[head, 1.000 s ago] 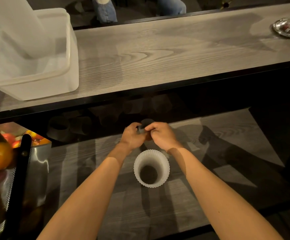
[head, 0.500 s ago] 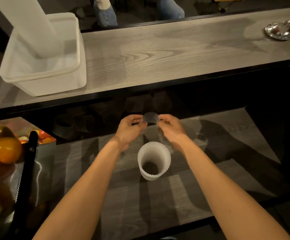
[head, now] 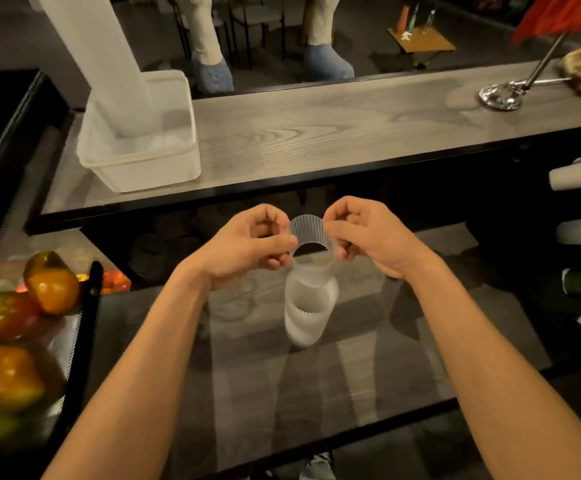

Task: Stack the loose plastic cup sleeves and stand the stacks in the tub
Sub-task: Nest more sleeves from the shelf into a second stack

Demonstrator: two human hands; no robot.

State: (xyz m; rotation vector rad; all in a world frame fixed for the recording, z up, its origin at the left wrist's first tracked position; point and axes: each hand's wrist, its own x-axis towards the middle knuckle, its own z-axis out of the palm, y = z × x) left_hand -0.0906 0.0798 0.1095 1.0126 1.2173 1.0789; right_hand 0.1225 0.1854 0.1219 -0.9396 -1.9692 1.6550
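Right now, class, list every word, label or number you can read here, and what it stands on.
None can be read.
The ribbed translucent plastic sleeve, the clear plastic tub and the grey wood-grain counter show no print.
The small bottles on the far table are too small to read.

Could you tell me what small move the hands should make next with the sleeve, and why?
Probably lower the sleeve straight down onto the stack. The left hand and the right hand pinch it by its sides with its mouth open. It sits just over the stack's top, roughly in line, so sliding it on seems the natural step.
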